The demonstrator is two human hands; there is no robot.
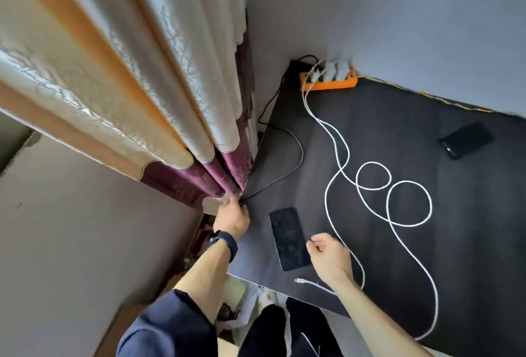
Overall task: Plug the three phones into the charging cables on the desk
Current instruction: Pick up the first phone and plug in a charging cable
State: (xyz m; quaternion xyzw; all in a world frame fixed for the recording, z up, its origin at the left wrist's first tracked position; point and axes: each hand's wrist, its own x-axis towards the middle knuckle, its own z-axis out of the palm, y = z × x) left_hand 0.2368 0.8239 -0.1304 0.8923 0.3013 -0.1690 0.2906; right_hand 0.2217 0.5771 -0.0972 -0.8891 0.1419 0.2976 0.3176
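Black slab phone (pixel 289 238) flat near desk's front-left corner, second dark phone (pixel 466 140) far right, looped white cables (pixel 394 186) between; left hand (pixel 232 216) pinches thin black cable (pixel 284 174) by maroon-hemmed curtain (pixel 199 177), right hand (pixel 330 257) loosely curled, holding nothing.

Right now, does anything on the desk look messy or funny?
Yes. The white cables sprawl in tangled loops, one trailing off the desk's near edge. The black cable runs off the left edge, where the left hand reaches for it.
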